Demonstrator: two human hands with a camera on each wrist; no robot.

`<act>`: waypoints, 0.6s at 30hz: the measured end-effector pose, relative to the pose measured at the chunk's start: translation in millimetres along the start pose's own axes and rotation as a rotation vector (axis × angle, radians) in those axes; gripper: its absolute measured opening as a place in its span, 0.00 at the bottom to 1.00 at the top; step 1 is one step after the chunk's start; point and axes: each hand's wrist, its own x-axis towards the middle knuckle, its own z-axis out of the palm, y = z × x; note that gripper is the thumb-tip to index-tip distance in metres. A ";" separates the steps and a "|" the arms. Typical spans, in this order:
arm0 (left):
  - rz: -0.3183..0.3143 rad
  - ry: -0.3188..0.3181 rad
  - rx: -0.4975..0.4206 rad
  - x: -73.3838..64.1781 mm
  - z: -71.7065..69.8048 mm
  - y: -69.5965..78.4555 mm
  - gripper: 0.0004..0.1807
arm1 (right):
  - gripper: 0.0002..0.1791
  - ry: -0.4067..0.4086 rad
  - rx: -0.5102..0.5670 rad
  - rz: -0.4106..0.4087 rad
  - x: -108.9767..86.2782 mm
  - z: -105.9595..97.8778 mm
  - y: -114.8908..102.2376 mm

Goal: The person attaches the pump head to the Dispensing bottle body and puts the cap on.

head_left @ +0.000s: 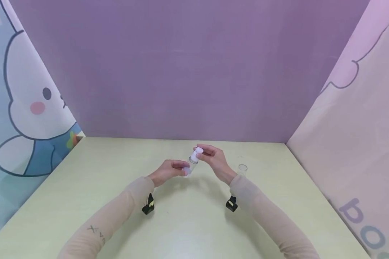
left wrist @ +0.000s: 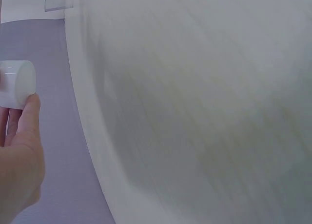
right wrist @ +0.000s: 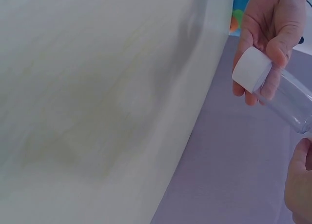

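Between both hands, over the table, a clear bottle (right wrist: 288, 98) is held at a tilt, with a white pump head (head_left: 194, 156) at its upper end and a white base (right wrist: 251, 69) at its lower end. My left hand (head_left: 169, 170) grips the white base between thumb and fingers; the left wrist view shows only the base's round end (left wrist: 25, 83). My right hand (head_left: 216, 162) pinches the white pump head from above right. In the right wrist view just part of the right hand (right wrist: 300, 187) shows, and the pump head lies out of frame.
A clear round piece (head_left: 242, 168) with a thin dark rim stands on the pale yellow table (head_left: 188, 230), just right of the right wrist. A purple panel (head_left: 188, 72) closes off the far edge, and printed panels (head_left: 353, 151) flank both sides.
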 end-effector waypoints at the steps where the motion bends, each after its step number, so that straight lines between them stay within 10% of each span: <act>1: 0.000 0.001 0.001 -0.3 -0.9 1.0 0.20 | 0.22 0.003 0.000 0.006 0.4 0.4 -0.5; 18: 0.018 -0.011 0.005 4.7 -2.7 5.8 0.20 | 0.24 0.015 -0.027 0.014 3.1 -2.1 -5.2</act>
